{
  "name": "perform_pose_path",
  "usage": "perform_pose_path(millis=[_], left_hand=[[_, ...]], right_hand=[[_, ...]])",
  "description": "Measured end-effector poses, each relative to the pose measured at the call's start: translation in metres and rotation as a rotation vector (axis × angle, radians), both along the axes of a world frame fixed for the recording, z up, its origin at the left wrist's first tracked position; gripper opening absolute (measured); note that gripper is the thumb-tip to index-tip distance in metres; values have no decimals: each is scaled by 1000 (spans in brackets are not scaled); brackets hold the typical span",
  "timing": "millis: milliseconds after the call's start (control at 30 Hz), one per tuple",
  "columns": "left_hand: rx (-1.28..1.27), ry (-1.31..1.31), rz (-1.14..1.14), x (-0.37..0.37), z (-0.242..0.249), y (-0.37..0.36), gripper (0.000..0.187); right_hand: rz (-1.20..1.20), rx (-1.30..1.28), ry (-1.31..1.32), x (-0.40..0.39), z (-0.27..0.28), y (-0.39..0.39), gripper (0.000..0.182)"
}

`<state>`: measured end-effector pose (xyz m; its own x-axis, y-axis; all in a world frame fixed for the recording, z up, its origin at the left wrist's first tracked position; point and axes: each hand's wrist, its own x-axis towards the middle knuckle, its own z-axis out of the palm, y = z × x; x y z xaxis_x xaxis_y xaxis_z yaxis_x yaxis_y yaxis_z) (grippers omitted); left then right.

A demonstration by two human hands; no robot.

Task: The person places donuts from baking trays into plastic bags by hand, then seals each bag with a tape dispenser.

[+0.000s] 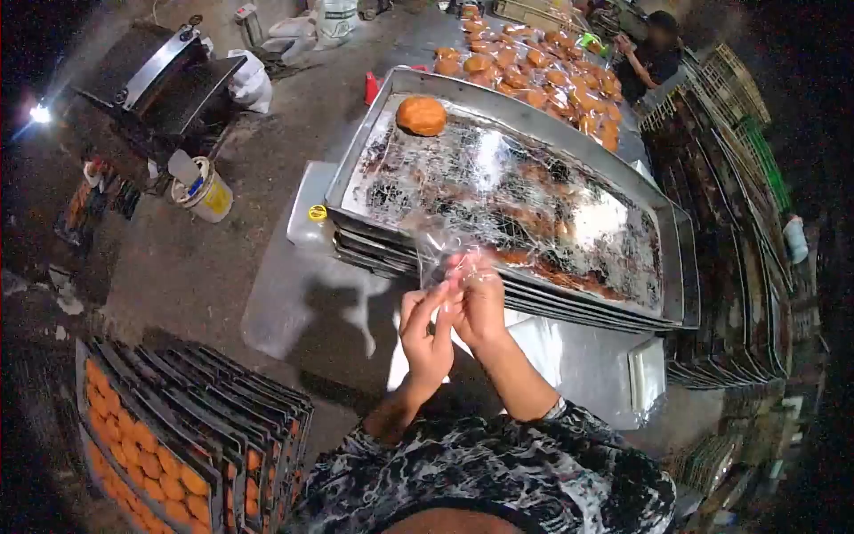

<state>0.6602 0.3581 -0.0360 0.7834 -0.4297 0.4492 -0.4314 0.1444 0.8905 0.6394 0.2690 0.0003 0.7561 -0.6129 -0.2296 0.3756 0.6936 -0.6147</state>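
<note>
In the head view, glare and blur hide the edges of the clear plastic bag point(434, 246) at my fingertips, and I can't make out its mouth. My right hand point(481, 301) has its grip pinched on the film; my left hand point(428, 343) meets it there, but I cannot tell whether that grip is closed. The bag is over the near side of a metal tray point(489, 165), whose flat bottom is shiny, scraped and stained brown. One round, orange-brown bun point(421, 116) sits in its far left corner. More trays point(378, 253) are stacked beneath, on the smooth grey table point(277, 301), their far sides hidden. Beyond lie many buns in glossy wrapping point(543, 71), near a person point(656, 64) partly lost in shadow. The trays of buns point(147, 440) at lower left are cut off by darkness. Print on the white sack point(338, 18) and yellow marking on the bucket point(213, 198) are too small to read.
</note>
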Motion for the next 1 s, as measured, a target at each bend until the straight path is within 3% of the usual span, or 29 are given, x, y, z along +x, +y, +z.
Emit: perform_pose_path(millis=[33,67,100,133,167,200,233,267,300,333,367,400,433,467,500,567,633,700,767,833,867,900,933,967,1000], left_hand=[[-3,4,-12,9,4,0,44],[-217,209,-141,18,12,-2,55],[-431,419,-271,26,18,-4,66],[-610,500,-281,32,18,-5,79],[-751,720,-386,42,18,0,78],[-753,857,-515,60,14,9,72],[-749,993,-638,80,9,21,67],[-595,886,-562,97,0,32,34],[-592,887,-552,115,-10,39,34],[-848,905,-477,134,-20,45,23],[-1106,913,-389,146,-24,49,13],[-1117,908,-365,156,-19,50,13],[-1020,892,-79,165,-10,51,11],[-902,871,205,169,-8,57,12],[-900,867,235,167,-10,65,12],[-1056,1150,-90,166,-11,76,14],[-1066,1113,-97,167,-12,94,14],[-1058,1099,-151,159,-16,110,13],[-1128,1214,-137,151,-2,118,19],[-1178,1225,-241,148,-14,121,24],[-1170,1224,-261,140,-9,114,24],[-1205,1163,-134,134,-3,105,25],[-1231,1101,-11,122,4,92,26],[-1208,1117,-53,105,4,81,26],[-756,547,120,85,1,70,30]], right_hand=[[-64,50,-35,4,6,0,16],[23,-88,-141,4,6,1,38],[9,-95,-135,6,8,4,38],[115,-270,-208,8,13,9,48],[230,-445,-278,11,16,16,59],[410,-293,-252,12,15,31,75],[649,-762,45,6,8,28,83],[686,-1085,59,8,15,24,80],[711,-1411,63,17,31,17,78],[926,-959,204,30,74,7,76],[760,-1337,391,49,85,-11,78],[500,-1658,506,76,79,-41,78],[309,-1663,447,115,72,-70,82],[-20,-2003,508,168,35,-118,88],[172,-2068,1076,198,36,-135,96],[274,-2297,1179,226,-5,-189,93],[260,-2052,788,241,-24,-224,79],[356,-1815,713,243,-22,-215,60],[340,-1695,492,193,18,-148,53],[14,-1987,136,124,60,-76,52],[-168,-2003,84,86,71,-43,50],[-327,-2078,6,60,77,-19,50],[-289,-2186,-30,34,82,-5,52],[-344,-2367,-83,19,88,7,52],[-319,-2429,-72,11,95,13,51]])
